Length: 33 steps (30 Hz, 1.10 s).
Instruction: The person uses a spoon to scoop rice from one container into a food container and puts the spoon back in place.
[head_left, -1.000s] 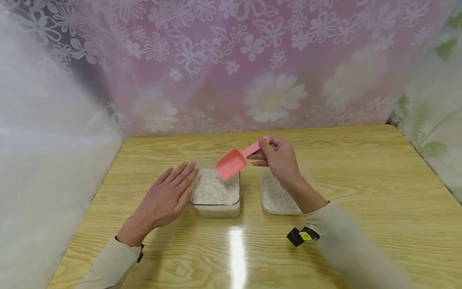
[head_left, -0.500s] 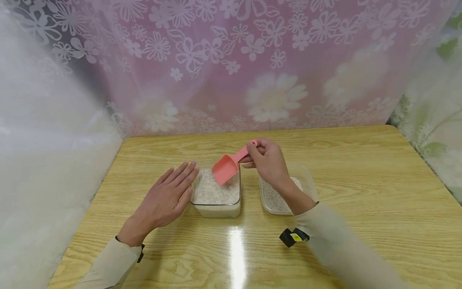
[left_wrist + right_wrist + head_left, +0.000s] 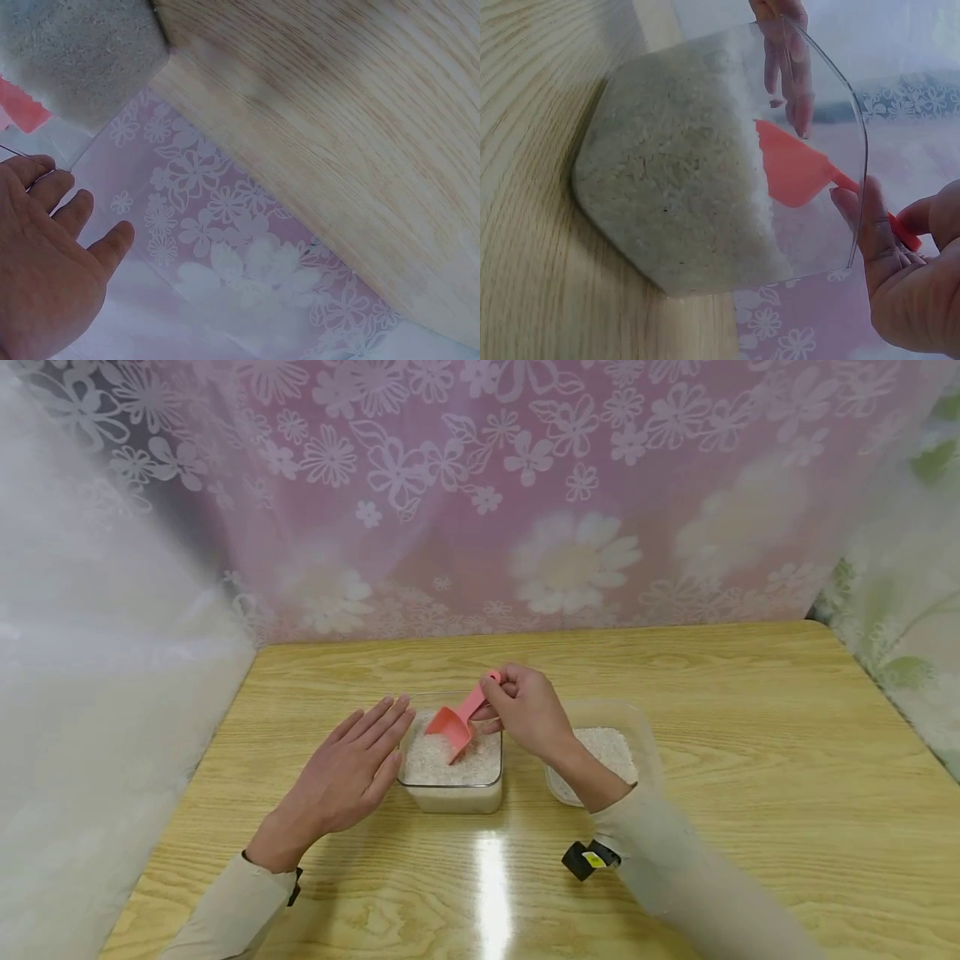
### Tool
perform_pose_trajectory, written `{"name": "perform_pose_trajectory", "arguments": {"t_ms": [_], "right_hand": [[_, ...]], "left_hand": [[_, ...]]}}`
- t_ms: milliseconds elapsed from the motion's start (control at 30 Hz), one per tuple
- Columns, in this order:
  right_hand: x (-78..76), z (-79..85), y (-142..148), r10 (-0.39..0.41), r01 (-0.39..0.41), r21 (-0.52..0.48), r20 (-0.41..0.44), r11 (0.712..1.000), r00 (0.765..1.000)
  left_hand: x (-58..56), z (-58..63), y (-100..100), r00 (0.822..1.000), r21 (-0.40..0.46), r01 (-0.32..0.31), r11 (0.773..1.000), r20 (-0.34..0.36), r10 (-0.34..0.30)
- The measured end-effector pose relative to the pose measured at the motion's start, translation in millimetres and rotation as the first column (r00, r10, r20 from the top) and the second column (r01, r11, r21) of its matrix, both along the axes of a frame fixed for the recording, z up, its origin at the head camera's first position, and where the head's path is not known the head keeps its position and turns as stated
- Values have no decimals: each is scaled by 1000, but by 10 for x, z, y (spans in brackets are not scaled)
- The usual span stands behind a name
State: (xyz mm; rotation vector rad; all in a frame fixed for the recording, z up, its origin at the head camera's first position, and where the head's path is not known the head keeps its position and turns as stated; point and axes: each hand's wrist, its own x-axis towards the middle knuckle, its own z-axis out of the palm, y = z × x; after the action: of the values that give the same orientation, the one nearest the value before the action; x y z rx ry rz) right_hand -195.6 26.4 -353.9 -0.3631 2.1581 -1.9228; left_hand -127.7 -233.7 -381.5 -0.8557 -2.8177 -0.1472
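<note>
My right hand point(image 3: 534, 714) grips the handle of a pink scoop point(image 3: 452, 727) between thumb and fingers. The scoop's front edge dips into the rice point(image 3: 427, 767) in a clear, straight-walled container point(image 3: 450, 799). Through the container's wall in the right wrist view, the scoop point(image 3: 793, 169) shows partly sunk in the rice. My left hand point(image 3: 341, 774) lies with straight fingers against the left rim of that container. In the left wrist view the left hand point(image 3: 49, 255) has its fingertips at the rim.
A second clear plastic container point(image 3: 647, 752), holding a lower layer of rice, stands to the right, partly under my right forearm. Both containers are on a wooden table point(image 3: 750, 760). A pink floral curtain point(image 3: 465, 527) hangs behind the table.
The right hand has moved left and down with the scoop, from above the left container into its rice, and the scoop has tilted steeper. The left hand stays in place.
</note>
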Motion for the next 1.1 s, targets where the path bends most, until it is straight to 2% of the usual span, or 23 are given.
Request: {"name": "perform_pose_trajectory", "arguments": {"t_ms": [467, 733, 1000, 1100], "right_hand": [[-6, -26, 59, 12, -4, -61, 122, 998, 992], [-26, -83, 164, -8, 32, -123, 192, 992, 981], [-70, -102, 288, -34, 112, -256, 292, 960, 956], [-89, -74, 321, -37, 132, -301, 304, 944, 952]], "left_hand": [[-1, 11, -2, 1000, 3, 8, 1000, 0, -8], [3, -6, -7, 1000, 12, 7, 1000, 12, -8], [1, -9, -9, 1000, 24, 7, 1000, 12, -7], [-2, -7, -4, 1000, 21, 3, 1000, 18, -3]]}}
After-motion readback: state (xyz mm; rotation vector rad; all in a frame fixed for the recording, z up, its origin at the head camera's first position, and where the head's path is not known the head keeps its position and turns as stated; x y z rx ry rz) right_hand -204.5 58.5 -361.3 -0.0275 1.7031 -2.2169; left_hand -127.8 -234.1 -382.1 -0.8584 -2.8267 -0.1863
